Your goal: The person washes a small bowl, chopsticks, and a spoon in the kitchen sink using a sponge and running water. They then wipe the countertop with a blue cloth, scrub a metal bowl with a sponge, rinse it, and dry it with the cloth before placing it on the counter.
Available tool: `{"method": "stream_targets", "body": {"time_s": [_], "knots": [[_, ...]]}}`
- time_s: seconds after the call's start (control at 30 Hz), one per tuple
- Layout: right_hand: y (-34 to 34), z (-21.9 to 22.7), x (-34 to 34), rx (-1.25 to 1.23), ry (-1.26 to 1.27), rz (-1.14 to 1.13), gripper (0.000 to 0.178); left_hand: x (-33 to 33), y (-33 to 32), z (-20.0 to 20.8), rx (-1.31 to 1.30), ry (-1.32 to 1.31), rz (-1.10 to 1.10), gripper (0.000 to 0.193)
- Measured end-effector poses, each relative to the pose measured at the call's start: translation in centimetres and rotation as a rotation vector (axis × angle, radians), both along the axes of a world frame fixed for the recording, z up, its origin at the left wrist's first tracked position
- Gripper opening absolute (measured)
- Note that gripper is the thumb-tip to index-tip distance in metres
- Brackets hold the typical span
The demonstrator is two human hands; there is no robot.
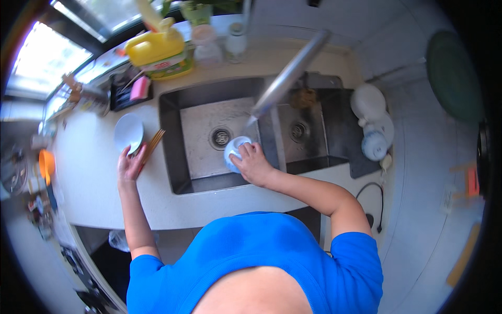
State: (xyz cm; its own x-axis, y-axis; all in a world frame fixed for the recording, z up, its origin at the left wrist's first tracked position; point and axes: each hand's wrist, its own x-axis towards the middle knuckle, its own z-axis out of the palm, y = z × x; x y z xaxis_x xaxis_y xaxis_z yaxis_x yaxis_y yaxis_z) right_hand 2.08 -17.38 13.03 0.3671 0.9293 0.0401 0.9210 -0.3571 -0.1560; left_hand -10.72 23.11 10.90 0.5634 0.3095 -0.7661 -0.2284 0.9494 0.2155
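Blue cloth of the person's top [256,233] fills the near edge, and just beyond it a small white-and-blue bowl [230,160] sits tilted over the near right part of the larger sink basin [196,157]. The right hand [253,161] is closed on this bowl from above, fingers bent over its ring-like upper part; whether that ring is foot or mouth is hard to tell. Above it ends the metal tap spout [290,76], so the step in hand looks like rinsing, though running water cannot be made out for sure. Off to the left, the left hand [131,165] has its fingers apart at the near rim of a white bowl [128,131] on the table [86,178], beside some chopsticks [153,145]; whether it grips either is unclear. Judging from this, the next move calls for a steady hold on the wet bowl while it is turned under the spout. Farther out stand a pink sponge [140,88], a yellow jug [159,47] and, right of the sink, white dishes [368,102].
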Motion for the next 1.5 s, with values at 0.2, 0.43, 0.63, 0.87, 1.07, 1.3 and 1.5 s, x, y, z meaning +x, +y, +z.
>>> {"method": "stream_targets", "body": {"time_s": [0.2, 0.43, 0.63, 0.87, 1.07, 1.3, 1.5], "knots": [[-6.9, 6.1, -0.5, 0.214, 0.242, -0.532, 0.062, 0.6, 2.4, -3.9, -0.055, -0.019, 0.032, 0.046], [-21.0, 11.2, 3.0, 0.391, -0.26, -1.12, 0.066, 4.2, -7.9, 3.9, 0.334, -0.045, -0.402, 0.049], [-30.7, 8.7, 6.4, 0.07, -0.648, -1.318, 0.064, 8.0, -16.5, 0.8, 0.166, -0.123, -0.842, 0.049], [-34.0, 3.3, 7.3, -0.083, -0.633, -1.384, 0.063, 10.4, -23.5, 0.4, 0.185, -0.081, -0.952, 0.052], [-34.5, 1.1, 8.0, -0.056, -0.639, -1.395, 0.066, 11.1, -25.0, -0.3, 0.229, -0.076, -0.974, 0.053], [-34.0, 0.7, 8.3, -0.052, -0.64, -1.399, 0.069, 11.0, -25.3, -1.1, 0.245, -0.047, -0.976, 0.052], [-34.1, 0.7, 7.5, -0.002, -0.579, -1.398, 0.072, 10.3, -25.2, -2.1, 0.205, -0.018, -0.97, 0.051]]}}
